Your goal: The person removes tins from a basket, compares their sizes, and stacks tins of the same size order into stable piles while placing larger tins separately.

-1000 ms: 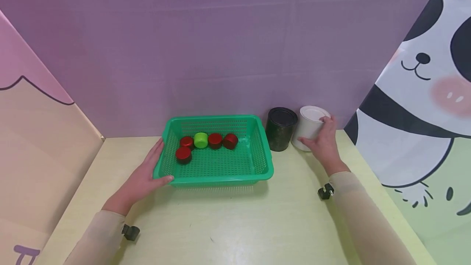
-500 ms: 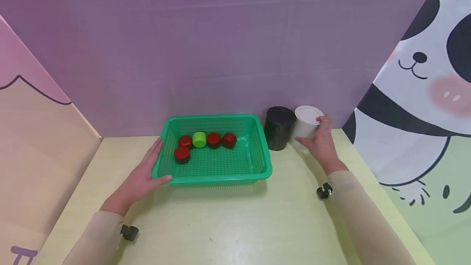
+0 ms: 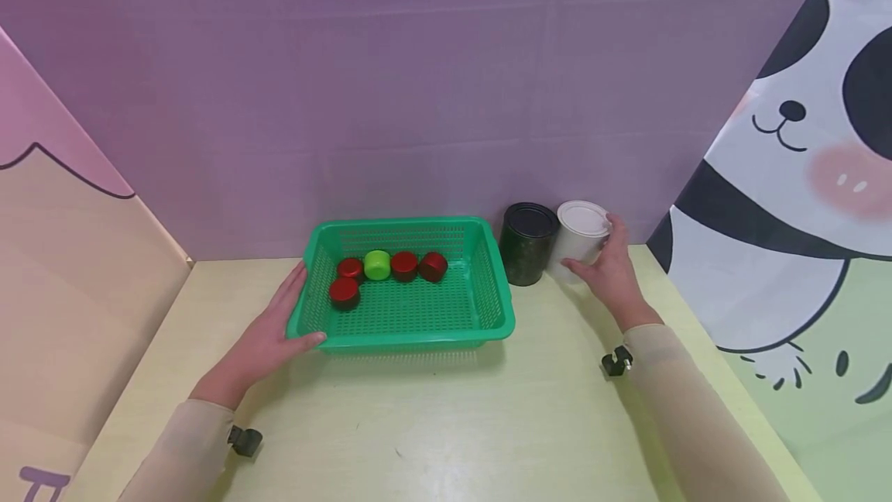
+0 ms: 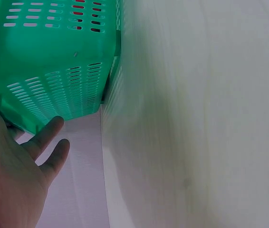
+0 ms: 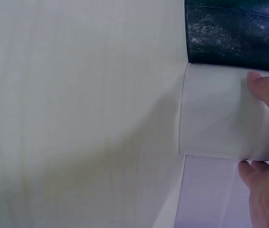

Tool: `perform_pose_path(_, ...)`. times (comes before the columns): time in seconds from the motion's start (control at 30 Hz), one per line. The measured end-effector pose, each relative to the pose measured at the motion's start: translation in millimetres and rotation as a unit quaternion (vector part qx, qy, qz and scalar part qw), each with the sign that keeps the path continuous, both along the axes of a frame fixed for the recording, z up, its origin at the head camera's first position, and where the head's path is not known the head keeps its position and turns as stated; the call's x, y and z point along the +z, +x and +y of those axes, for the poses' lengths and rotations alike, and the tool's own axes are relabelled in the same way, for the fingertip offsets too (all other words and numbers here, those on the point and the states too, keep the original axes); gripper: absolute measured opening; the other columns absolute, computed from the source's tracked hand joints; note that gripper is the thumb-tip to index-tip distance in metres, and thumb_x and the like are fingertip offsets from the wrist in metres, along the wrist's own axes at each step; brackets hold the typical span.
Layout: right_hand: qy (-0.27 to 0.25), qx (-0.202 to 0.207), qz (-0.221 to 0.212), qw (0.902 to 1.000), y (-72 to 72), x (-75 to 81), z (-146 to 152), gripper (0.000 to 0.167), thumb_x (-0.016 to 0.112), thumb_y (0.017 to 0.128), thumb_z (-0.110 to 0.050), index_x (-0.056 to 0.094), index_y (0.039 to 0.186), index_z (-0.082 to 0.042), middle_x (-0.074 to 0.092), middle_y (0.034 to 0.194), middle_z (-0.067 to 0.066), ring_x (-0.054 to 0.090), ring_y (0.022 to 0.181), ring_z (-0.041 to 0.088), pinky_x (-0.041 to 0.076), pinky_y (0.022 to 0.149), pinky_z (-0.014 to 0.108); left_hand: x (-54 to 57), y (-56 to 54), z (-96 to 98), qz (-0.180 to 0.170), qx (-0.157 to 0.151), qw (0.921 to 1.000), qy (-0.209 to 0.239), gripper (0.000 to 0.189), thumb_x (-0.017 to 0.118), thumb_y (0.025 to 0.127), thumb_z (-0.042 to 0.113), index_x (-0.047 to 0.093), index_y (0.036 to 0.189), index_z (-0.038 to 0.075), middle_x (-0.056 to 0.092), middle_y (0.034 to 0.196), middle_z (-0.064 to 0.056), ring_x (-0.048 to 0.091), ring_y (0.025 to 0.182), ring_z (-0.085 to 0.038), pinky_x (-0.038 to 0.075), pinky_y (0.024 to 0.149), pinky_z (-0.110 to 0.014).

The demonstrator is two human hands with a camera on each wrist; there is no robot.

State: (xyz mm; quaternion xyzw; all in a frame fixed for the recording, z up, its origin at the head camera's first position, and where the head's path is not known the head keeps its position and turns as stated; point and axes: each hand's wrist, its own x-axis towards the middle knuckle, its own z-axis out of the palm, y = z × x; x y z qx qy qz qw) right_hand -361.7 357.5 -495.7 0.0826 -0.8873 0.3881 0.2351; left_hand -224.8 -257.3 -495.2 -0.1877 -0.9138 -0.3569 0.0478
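Note:
My right hand (image 3: 615,277) grips an upright white can (image 3: 577,248) with a lid at the back right of the table. Thumb and fingers (image 5: 267,90) lie on opposite sides of the can in the right wrist view. Directly left of it stands a black can (image 3: 526,254), its side against the white one. My left hand (image 3: 261,341) rests at the left end of a green plastic basket (image 3: 418,342), fingers fairly straight along the side and thumb at the front corner. Inside the basket are several small red cylinders (image 3: 344,293) and one lime-green cylinder (image 3: 377,265).
The light wooden table (image 3: 432,424) meets a purple back wall (image 3: 432,99) just behind the basket and cans. A panda-print panel (image 3: 787,254) bounds the right side, a peach and pink panel (image 3: 70,277) the left.
My right hand has slid the white can slightly left, up against the black can. Its upper fingers have shifted from the lid's edge toward the can's side. The left hand and basket stay put.

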Motion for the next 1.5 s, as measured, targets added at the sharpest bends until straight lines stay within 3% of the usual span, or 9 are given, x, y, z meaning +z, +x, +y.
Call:
perform_pose_path(0.3, -0.03, -0.001, 0.004, 0.9995, 8.4, 6.7, 2.1, 0.119, 0.097, 0.085, -0.008, 0.014, 0.17, -0.005, 0.028, 0.165, 0.032, 0.034, 0.155, 0.052, 0.027, 0.129, 0.067, -1.2, 0.2, -1.0, 0.003, -0.002, 1.0, 0.002, 0.111, 0.081, 0.099, 0.035, 0.007, 0.179, 0.013, 0.003, 0.187, -0.005, 0.017, 0.167, -0.047, 0.033, 0.12, -0.079)
perform_pose_path(0.37, -0.03, -0.008, 0.021, 0.9993, 12.3, 9.5, 1.4, 0.114, 0.095, 0.086, -0.009, 0.017, 0.169, -0.002, 0.029, 0.164, 0.033, 0.032, 0.156, 0.051, 0.026, 0.13, 0.066, -1.2, 0.2, -0.9, 0.003, -0.003, 1.0, 0.003, 0.111, 0.081, 0.099, 0.035, 0.007, 0.179, 0.013, 0.003, 0.187, -0.005, 0.016, 0.167, -0.047, 0.033, 0.12, -0.079)
perform_pose_path(0.53, -0.009, -0.022, 0.093, 0.9954, 18.7, 18.1, -3.6, 0.098, 0.092, 0.09, -0.011, 0.028, 0.163, 0.005, 0.033, 0.159, 0.033, 0.035, 0.153, 0.047, 0.035, 0.124, 0.065, 0.7, 0.8, -0.2, 0.007, -0.003, 1.0, 0.001, 0.111, 0.08, 0.1, 0.035, 0.007, 0.179, 0.012, 0.003, 0.187, -0.005, 0.017, 0.167, -0.048, 0.034, 0.12, -0.078)
perform_pose_path(0.73, -0.003, 0.01, 0.149, 0.9888, 19.9, 39.3, -22.7, 0.085, 0.09, 0.089, -0.006, 0.037, 0.155, 0.006, 0.037, 0.156, 0.028, 0.039, 0.147, 0.039, 0.043, 0.116, 0.061, 3.0, 0.7, 0.7, 0.01, -0.002, 1.0, -0.002, 0.11, 0.08, 0.1, 0.034, 0.007, 0.179, 0.011, 0.003, 0.187, -0.007, 0.019, 0.166, -0.049, 0.035, 0.119, -0.078)
perform_pose_path(1.1, 0.037, 0.072, 0.139, 0.9869, 20.0, 63.3, -64.5, 0.08, 0.091, 0.09, -0.005, 0.04, 0.151, 0.008, 0.036, 0.16, 0.029, 0.04, 0.147, 0.041, 0.044, 0.116, 0.063, -0.7, -3.3, 0.0, 0.014, -0.005, 0.9999, 0.001, 0.11, 0.08, 0.1, 0.035, 0.007, 0.179, 0.012, 0.004, 0.187, -0.007, 0.018, 0.167, -0.047, 0.035, 0.12, -0.077)
perform_pose_path(1.5, 0.114, 0.166, 0.123, 0.9718, 22.1, 77.3, -109.3, 0.078, 0.093, 0.089, -0.008, 0.044, 0.148, 0.006, 0.04, 0.152, 0.027, 0.045, 0.142, 0.043, 0.045, 0.116, 0.06, -1.5, -2.2, -0.4, 0.014, -0.007, 0.9999, 0.005, 0.111, 0.081, 0.099, 0.033, 0.008, 0.179, 0.011, 0.004, 0.186, -0.008, 0.017, 0.167, -0.047, 0.034, 0.12, -0.077)
